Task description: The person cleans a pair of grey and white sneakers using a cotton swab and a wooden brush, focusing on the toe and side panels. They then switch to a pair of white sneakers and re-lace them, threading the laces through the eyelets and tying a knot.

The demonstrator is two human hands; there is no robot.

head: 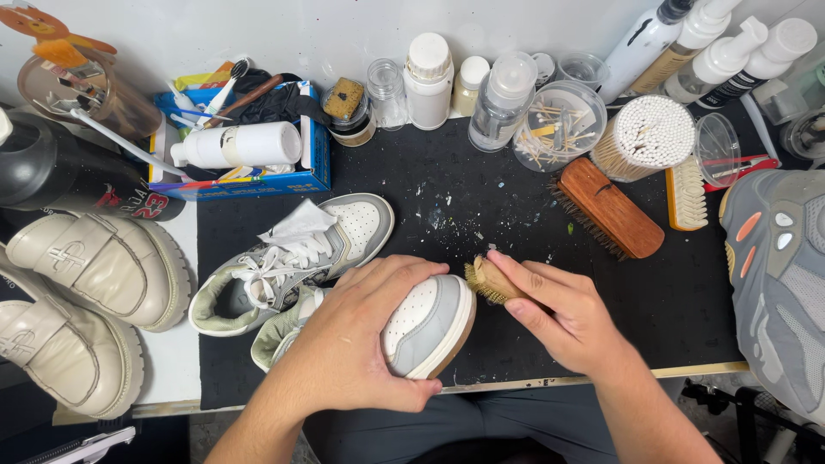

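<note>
Two grey-and-white sneakers lie at centre frame, two cream shoes at lower left, and one grey sneaker at the right edge. Three brushes show: a small one, a large wooden one, a pale one. Four spray bottles stand at upper right.

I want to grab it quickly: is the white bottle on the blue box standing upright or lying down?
Lying down: the white bottle rests on its side across the blue box.

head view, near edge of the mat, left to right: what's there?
cream shoes → grey-and-white sneaker → left hand on the held sneaker → small brush → right hand → grey mesh sneaker
</note>
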